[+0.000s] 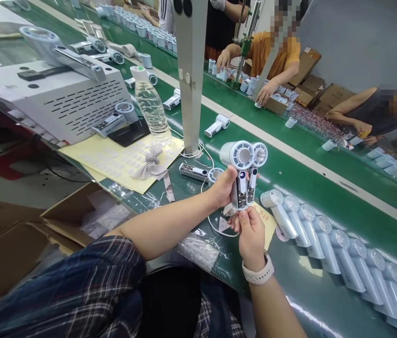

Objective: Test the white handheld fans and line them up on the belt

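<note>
Two handheld fans (243,174) held upright side by side above the green table (290,178), left hand (224,188) wrapped round the handles, right hand (249,230) pinching their bases, likely so both lit displays face up for reading, finished fans (339,249) rowed alongside.
</note>
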The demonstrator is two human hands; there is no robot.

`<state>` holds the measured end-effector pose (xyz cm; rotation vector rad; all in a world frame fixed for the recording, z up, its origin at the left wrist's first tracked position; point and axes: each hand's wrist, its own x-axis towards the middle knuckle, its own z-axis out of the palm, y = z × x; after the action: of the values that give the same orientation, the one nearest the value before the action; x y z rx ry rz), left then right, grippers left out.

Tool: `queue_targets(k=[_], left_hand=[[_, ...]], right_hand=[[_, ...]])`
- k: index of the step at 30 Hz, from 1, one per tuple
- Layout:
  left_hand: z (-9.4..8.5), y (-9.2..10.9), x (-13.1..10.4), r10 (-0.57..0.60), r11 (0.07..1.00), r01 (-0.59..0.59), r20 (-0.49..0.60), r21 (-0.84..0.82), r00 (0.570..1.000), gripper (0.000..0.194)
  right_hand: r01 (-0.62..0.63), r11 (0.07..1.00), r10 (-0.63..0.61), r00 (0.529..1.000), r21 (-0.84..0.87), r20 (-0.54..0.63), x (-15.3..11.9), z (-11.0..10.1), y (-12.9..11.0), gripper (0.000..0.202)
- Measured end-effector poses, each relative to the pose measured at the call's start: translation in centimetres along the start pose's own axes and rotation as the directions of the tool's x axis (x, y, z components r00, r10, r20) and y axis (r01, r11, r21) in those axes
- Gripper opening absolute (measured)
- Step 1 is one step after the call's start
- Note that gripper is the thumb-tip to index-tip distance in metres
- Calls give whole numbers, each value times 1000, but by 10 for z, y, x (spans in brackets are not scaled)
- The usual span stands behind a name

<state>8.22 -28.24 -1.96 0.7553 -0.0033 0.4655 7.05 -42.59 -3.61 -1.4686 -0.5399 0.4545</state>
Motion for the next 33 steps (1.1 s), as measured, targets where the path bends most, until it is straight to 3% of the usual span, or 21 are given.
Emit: queue_targets(k=[4,7,13,19,23,27,31,33], left_hand=[[1,5,2,-9,996,8,-16,-88,1000,79],[3,11,3,-22,989,17,-30,-145,999,77],[10,15,-4,13,995,-5,73,-104,997,81],[12,6,-11,74,997,-74,45,-13,996,82],[13,6,-10,73,997,-70,62,-43,995,80],[13,14,-4,21,994,-14,62,-108,998,75],[10,17,-5,-4,994,13,80,-112,997,57],[9,14,-11,-46,997,54,139,-55,989,54]], right_hand=[[149,965,-142,989,-216,48,-2,-3,-6,34],[239,938,-237,971,-251,38,-2,-3,-9,33],[38,994,-47,995,-102,-88,0,-9,-5,39],[-51,990,66,991,128,-116,-4,-4,2,45],[-16,1000,13,992,-23,-128,-5,-5,-1,40],[137,964,-167,979,-228,-118,-1,-13,-4,38],[172,949,-227,955,-266,-191,6,-25,-1,31],[162,965,-196,968,-205,-156,8,-31,-2,41]])
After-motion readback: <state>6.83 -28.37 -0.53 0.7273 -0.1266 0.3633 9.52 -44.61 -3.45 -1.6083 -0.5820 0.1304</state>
